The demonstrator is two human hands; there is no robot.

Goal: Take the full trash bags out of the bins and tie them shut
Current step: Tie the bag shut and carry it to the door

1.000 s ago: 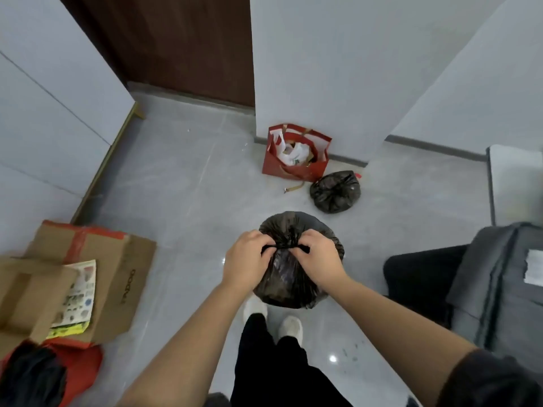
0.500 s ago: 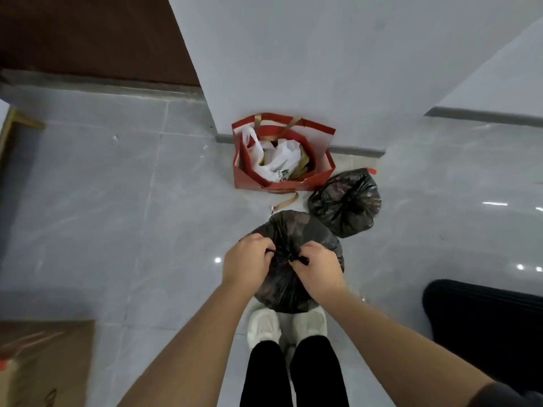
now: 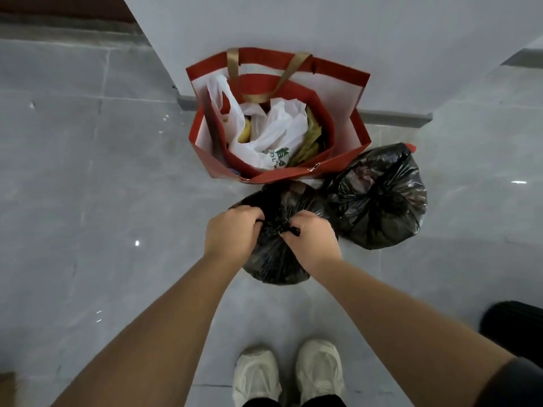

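A full black trash bag (image 3: 273, 259) hangs over the grey floor in front of me. My left hand (image 3: 230, 232) and my right hand (image 3: 313, 240) each grip the gathered plastic at its top, one on either side of a small knot. A second black trash bag (image 3: 379, 198) lies on the floor just to the right, its top tied shut. The two bags are close together; I cannot tell whether they touch.
A red paper shopping bag (image 3: 346, 83) stuffed with white plastic bags and yellow scraps stands against the white wall corner (image 3: 293, 24). My white shoes (image 3: 288, 374) are below. A dark object (image 3: 514, 324) sits at the right edge.
I have walked forward with the held bag, so the red bag and the tied bag are now much closer. The cardboard boxes on the left have left the view.
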